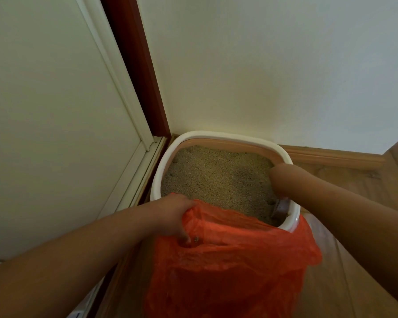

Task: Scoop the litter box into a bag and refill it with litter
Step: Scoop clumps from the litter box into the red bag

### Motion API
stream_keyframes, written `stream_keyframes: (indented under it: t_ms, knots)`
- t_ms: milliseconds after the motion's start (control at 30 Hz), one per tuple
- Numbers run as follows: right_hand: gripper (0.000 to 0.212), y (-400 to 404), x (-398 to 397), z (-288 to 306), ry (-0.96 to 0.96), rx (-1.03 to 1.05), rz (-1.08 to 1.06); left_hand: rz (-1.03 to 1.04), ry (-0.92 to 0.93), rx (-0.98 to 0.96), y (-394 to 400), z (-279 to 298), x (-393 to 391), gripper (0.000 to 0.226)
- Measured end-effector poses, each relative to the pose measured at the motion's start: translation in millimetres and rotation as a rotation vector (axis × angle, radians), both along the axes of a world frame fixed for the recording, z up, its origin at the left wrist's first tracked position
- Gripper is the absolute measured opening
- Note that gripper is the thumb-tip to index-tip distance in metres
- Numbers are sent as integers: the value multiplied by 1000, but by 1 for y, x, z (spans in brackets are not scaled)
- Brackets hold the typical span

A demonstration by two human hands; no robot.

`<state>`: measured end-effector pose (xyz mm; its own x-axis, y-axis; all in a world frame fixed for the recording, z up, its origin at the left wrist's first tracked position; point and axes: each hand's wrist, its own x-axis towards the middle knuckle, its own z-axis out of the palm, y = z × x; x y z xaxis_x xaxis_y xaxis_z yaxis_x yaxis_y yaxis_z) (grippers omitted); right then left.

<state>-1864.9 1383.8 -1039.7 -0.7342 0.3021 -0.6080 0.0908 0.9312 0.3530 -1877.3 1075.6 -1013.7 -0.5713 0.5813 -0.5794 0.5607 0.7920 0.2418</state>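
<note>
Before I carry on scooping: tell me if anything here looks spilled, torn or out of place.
Nothing stands out. The litter lies inside the litter box, with none visible on the wooden floor. The orange bag, gripped by the left hand, shows no tear. The right hand's fingers are hidden, so that corner is unchecked.

Left hand (170, 214) gripping, right hand (283, 180) apparently curled

Litter box (157, 180) on wooden floor (354, 180)
</note>
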Motion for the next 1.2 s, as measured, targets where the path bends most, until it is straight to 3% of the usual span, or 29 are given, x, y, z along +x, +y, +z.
stream_keyframes:
  t_ms: [67, 333, 800, 1200]
  knots:
    - [47, 7, -4, 0, -4, -41, -175, -2, 4, 4, -1, -1, -1, 97]
    - [32, 56, 16, -21, 303, -226, -361, 4, 11, 16, -7, -9, -5, 98]
    - [12, 41, 13, -47, 545, -595, -386, 55, 2, 60, -8, -22, -13, 101]
    - [8, 37, -13, -42, 524, -620, -371, 49, 23, 71, -14, -30, -17, 95]
